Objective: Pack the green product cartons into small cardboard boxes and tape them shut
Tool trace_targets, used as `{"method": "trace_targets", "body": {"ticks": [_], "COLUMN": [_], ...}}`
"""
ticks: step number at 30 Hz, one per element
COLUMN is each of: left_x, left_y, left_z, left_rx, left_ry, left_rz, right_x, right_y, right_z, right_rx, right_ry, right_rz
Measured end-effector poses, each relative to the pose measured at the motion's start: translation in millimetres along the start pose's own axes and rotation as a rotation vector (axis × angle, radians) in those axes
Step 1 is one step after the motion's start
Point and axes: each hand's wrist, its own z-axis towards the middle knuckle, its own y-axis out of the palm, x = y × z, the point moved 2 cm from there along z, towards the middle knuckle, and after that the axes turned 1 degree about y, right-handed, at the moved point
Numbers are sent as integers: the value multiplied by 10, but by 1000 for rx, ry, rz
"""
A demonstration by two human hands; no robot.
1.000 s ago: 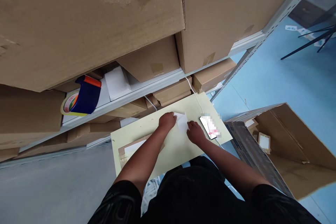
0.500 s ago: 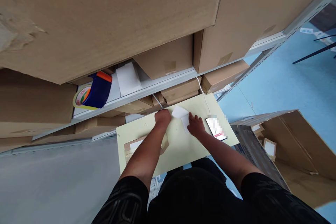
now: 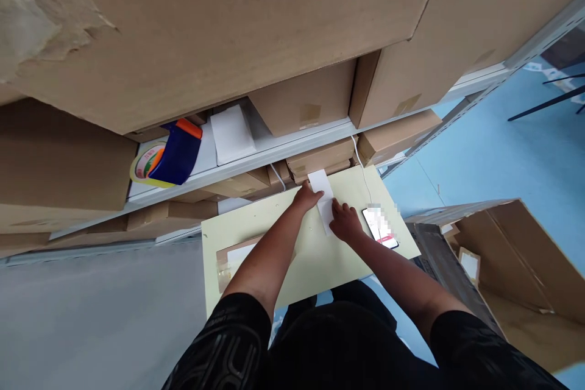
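Observation:
A folded strip of white paper (image 3: 325,213) lies near the back edge of the small cream table (image 3: 320,274), its far end reaching past that edge. My left hand (image 3: 307,197) is closed at the strip's left side, thumb laid across the paper. At the right side, my right hand (image 3: 346,221) has its fingers curled against the paper's edge. A phone (image 3: 379,228), its screen lit and partly blurred out, rests just right of that hand. Partly behind my left forearm sits a small taped cardboard parcel (image 3: 223,274) with a white label.
Shelves ahead hold large cardboard boxes (image 3: 228,30), a blue and orange tape dispenser (image 3: 176,152) and a white stack (image 3: 232,134). A white cable (image 3: 361,164) runs down onto the table. An open carton (image 3: 525,256) with small parcels stands at the right.
My left hand has moved right onto the paper, its thumb now on it. The paper's far part has swung into line with its near part. The view has shifted slightly.

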Motion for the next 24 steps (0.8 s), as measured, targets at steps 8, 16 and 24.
{"method": "trace_targets", "body": {"ticks": [8, 16, 24], "left_x": [23, -9, 302], "left_y": [135, 62, -58], "left_z": [184, 120, 31], "left_rx": [17, 37, 70], "left_ry": [24, 89, 282], "left_rz": [-140, -171, 102], "right_x": [25, 11, 53], "right_y": [-128, -134, -107], "right_z": [9, -2, 45], "right_rx": [-23, 30, 45], "right_ry": [-29, -83, -120], "right_rz": [-59, -130, -119]}}
